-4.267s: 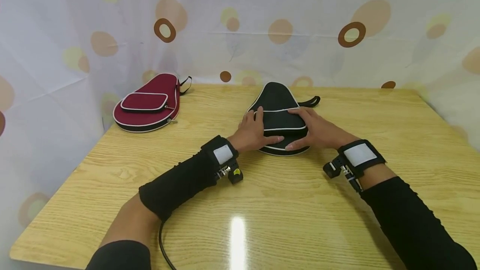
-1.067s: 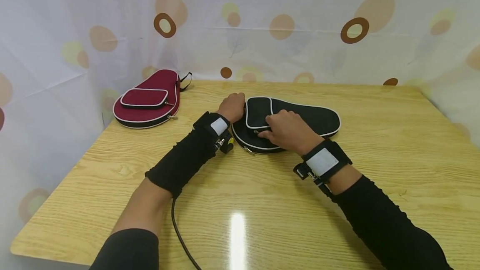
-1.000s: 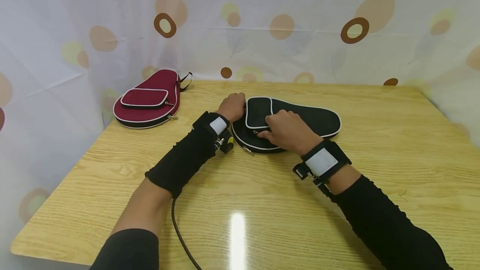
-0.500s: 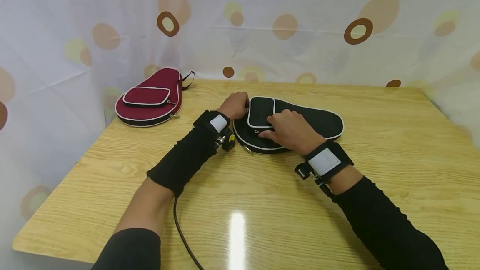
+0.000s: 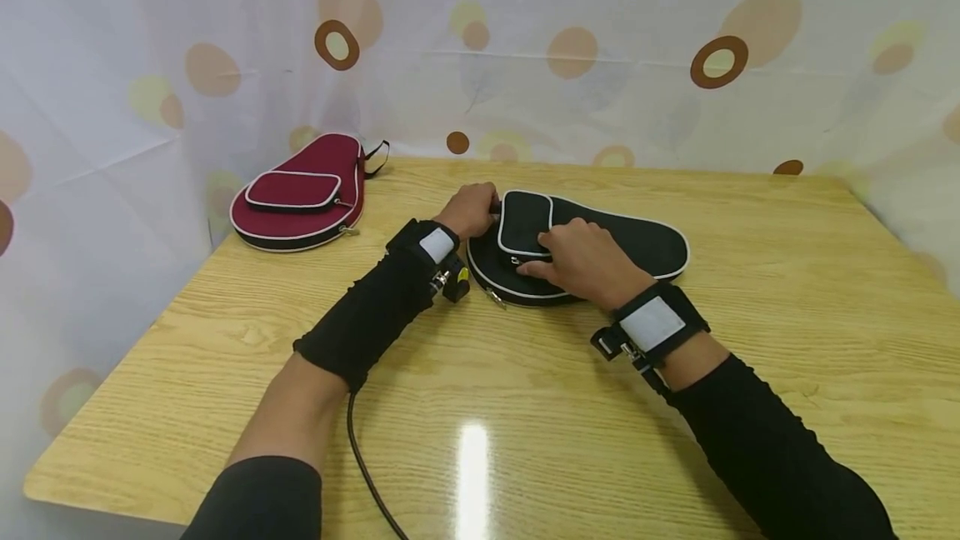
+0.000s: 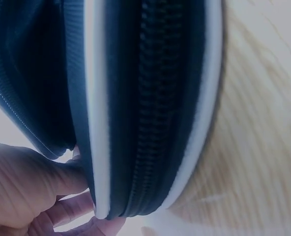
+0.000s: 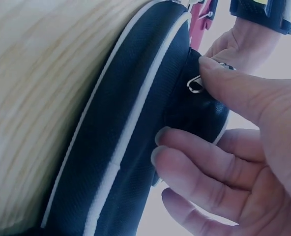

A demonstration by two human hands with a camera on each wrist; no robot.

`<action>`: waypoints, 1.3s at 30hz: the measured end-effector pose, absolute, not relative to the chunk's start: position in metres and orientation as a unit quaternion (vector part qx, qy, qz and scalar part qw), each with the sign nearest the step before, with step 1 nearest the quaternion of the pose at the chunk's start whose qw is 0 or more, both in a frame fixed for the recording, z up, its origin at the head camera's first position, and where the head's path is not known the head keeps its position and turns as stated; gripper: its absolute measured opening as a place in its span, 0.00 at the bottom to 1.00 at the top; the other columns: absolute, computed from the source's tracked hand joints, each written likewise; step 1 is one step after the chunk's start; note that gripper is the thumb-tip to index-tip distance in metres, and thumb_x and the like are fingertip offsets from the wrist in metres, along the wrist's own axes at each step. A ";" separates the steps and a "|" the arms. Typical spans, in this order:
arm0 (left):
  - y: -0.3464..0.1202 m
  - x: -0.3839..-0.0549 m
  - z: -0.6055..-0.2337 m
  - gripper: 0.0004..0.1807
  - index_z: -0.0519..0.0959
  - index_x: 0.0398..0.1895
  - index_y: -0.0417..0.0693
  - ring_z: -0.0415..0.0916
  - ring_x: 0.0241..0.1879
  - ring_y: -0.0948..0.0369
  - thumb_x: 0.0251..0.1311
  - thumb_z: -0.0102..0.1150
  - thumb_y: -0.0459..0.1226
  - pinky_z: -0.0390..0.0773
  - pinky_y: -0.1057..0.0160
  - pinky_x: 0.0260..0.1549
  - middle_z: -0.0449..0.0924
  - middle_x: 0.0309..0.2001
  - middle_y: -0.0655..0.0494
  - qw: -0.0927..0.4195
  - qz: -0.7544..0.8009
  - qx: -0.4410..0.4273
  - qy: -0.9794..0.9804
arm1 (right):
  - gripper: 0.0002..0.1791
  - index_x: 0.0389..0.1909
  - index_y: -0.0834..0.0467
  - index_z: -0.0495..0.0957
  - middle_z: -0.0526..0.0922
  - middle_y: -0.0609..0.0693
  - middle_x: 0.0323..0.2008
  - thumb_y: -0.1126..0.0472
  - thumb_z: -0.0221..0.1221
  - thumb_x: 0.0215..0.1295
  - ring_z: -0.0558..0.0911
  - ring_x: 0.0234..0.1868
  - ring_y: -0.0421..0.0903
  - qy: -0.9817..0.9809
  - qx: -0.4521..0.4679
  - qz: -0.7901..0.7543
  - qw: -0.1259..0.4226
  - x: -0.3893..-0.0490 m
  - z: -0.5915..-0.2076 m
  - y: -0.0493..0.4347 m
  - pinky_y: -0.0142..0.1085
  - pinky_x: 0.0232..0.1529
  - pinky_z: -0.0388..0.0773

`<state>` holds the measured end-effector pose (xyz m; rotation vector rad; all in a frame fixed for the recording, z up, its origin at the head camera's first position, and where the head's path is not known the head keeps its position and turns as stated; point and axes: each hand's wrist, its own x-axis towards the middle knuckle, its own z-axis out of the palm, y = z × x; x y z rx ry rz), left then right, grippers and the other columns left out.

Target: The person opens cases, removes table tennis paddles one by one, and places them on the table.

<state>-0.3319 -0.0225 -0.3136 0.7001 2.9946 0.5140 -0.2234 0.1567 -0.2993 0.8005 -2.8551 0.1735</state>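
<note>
A black table tennis racket case (image 5: 630,240) with white piping lies flat, its narrow end toward the right. At its wide left end, my left hand (image 5: 471,211) grips the rim. The left wrist view shows the thumb (image 6: 62,174) against the case beside the pocket, fingers curled under the edge. My right hand (image 5: 585,257) is over the small front pocket (image 5: 525,223). In the right wrist view its thumb (image 7: 219,73) lies on the metal zipper pull (image 7: 194,84); the index finger bends over the pocket and is partly hidden. The other fingers curl by the case's side.
A red racket case (image 5: 300,190) with a black strap lies at the back left of the wooden table (image 5: 420,423). A patterned curtain (image 5: 525,65) hangs behind and to the left. A black cable (image 5: 360,457) trails from the left sleeve.
Seconds ago the black case pointed away from me with both hands around it; it has since turned, narrow end right. During the last second both hands have stayed nearly still.
</note>
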 end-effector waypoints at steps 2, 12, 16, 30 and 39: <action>-0.022 -0.332 -0.313 0.14 0.77 0.55 0.33 0.78 0.53 0.48 0.72 0.55 0.33 0.75 0.55 0.54 0.80 0.53 0.40 0.010 0.165 0.224 0.960 | 0.21 0.23 0.58 0.78 0.69 0.49 0.14 0.46 0.66 0.66 0.74 0.18 0.48 -0.958 0.268 0.063 0.085 -0.224 -0.299 0.156 0.40 0.21 0.69; -0.028 -0.324 -0.314 0.16 0.74 0.59 0.32 0.77 0.54 0.47 0.74 0.53 0.33 0.76 0.55 0.53 0.78 0.55 0.38 0.040 0.177 0.236 0.955 | 0.34 0.07 0.53 0.64 0.56 0.44 0.10 0.41 0.59 0.71 0.63 0.13 0.45 -0.963 0.225 0.126 0.084 -0.225 -0.300 0.149 0.37 0.19 0.60; -0.038 -0.308 -0.311 0.18 0.70 0.60 0.29 0.78 0.53 0.46 0.74 0.52 0.33 0.77 0.54 0.51 0.78 0.55 0.35 0.051 0.172 0.231 0.956 | 0.31 0.17 0.62 0.75 0.67 0.52 0.16 0.40 0.59 0.70 0.72 0.20 0.51 -0.972 0.160 0.154 0.072 -0.226 -0.299 0.138 0.40 0.22 0.67; -0.053 -0.239 -0.303 0.25 0.72 0.13 0.48 0.55 0.14 0.66 0.73 0.57 0.44 0.55 0.68 0.17 0.58 0.13 0.62 0.200 0.143 0.287 0.926 | 0.53 0.76 0.72 0.50 0.75 0.77 0.57 0.36 0.57 0.70 0.80 0.50 0.71 -0.986 0.072 0.153 -0.006 -0.236 -0.283 0.118 0.57 0.46 0.80; -0.044 -0.224 -0.316 0.23 0.70 0.17 0.49 0.64 0.17 0.62 0.70 0.60 0.48 0.61 0.65 0.18 0.61 0.17 0.60 0.169 0.141 0.260 0.940 | 0.51 0.76 0.69 0.53 0.74 0.76 0.60 0.35 0.57 0.69 0.76 0.55 0.75 -0.988 0.068 0.139 -0.015 -0.239 -0.286 0.109 0.62 0.55 0.74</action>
